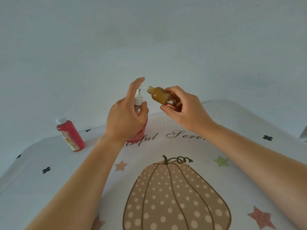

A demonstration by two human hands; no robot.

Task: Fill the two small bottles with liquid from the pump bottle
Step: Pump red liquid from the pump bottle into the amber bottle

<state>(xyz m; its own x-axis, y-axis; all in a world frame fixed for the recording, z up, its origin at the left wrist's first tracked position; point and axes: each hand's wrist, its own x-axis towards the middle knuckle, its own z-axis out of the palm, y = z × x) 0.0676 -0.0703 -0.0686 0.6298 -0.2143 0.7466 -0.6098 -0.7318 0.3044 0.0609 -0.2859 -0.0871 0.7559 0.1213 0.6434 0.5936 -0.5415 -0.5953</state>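
Far left on the counter (41, 188), the capped red bottle (70, 136) stands apart, seemingly filled. Your left grip (124, 118) wraps the pump bottle (138, 99), forefinger over its head. Your right grip (186, 110) pinches the uncapped amber bottle (159, 95), tilted, mouth at the spout: that fill looks unfinished.

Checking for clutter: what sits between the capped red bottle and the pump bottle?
Head view: only bare tablecloth between red bottle and pump bottle, which the left hand grips.
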